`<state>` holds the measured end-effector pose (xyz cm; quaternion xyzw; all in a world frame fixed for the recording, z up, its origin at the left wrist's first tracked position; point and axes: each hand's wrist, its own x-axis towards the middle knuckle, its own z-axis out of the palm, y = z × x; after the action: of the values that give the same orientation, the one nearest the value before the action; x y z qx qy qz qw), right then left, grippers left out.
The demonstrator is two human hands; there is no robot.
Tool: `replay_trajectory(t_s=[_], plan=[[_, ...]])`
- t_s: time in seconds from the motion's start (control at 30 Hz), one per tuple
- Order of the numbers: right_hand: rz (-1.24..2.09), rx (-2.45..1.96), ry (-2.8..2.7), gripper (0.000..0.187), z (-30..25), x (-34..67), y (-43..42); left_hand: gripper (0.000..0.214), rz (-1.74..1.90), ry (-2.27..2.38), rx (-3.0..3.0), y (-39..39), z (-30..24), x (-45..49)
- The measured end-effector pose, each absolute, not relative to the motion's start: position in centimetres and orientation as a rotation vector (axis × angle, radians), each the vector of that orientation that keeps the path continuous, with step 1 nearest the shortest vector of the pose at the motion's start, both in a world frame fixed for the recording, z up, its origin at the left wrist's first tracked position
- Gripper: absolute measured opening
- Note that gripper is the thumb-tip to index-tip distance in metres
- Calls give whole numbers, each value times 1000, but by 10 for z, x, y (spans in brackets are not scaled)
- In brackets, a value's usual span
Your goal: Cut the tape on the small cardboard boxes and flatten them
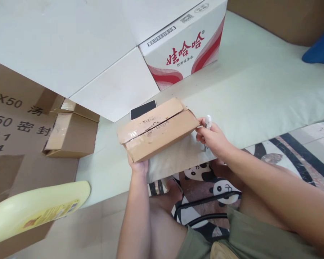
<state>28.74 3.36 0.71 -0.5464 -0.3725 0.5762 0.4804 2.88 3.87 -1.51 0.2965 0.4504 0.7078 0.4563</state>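
A small brown cardboard box (158,129) is tilted in front of me above the light green cloth. Its top seam shows a dark gap, and the tape along it is creased and torn. My left hand (138,165) grips the box's near left end from below, its fingers hidden under it. At the box's right end is my right hand (212,136), closed around what looks like a white utility knife (208,121). A thin dark end sticks out below the fist. Fingertips of this hand touch the box's corner.
Behind the box lies a dark-screened phone (143,109). A white and red water carton (187,50) stands at the back. To the left are another small cardboard box (72,135), a large printed carton (13,144) and a yellow bottle (40,208). The cloth-covered table (253,97) ends near my knees.
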Motion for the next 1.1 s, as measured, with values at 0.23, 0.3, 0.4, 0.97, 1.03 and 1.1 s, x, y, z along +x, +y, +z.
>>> replay_trajectory(t_s=[0.23, 0.3, 0.4, 0.97, 1.03, 1.1], plan=[[1408, -1372, -893, 25, 11, 286, 32, 46, 1764, 1136, 724, 39, -21, 25], [1408, -1380, -893, 25, 11, 286, 32, 44, 1768, 1138, 731, 39, -21, 25], [1404, -1373, -892, 24, 10, 287, 32, 43, 1754, 1137, 735, 38, -21, 25], [1395, -1377, -900, 24, 6, 287, 33, 44, 1733, 1139, 723, 37, -20, 25], [1394, -1373, -900, 24, 5, 287, 33, 42, 1734, 1143, 717, 37, -20, 26], [1393, -1366, -905, 23, 4, 287, 33, 40, 1741, 1139, 709, 37, -19, 26]])
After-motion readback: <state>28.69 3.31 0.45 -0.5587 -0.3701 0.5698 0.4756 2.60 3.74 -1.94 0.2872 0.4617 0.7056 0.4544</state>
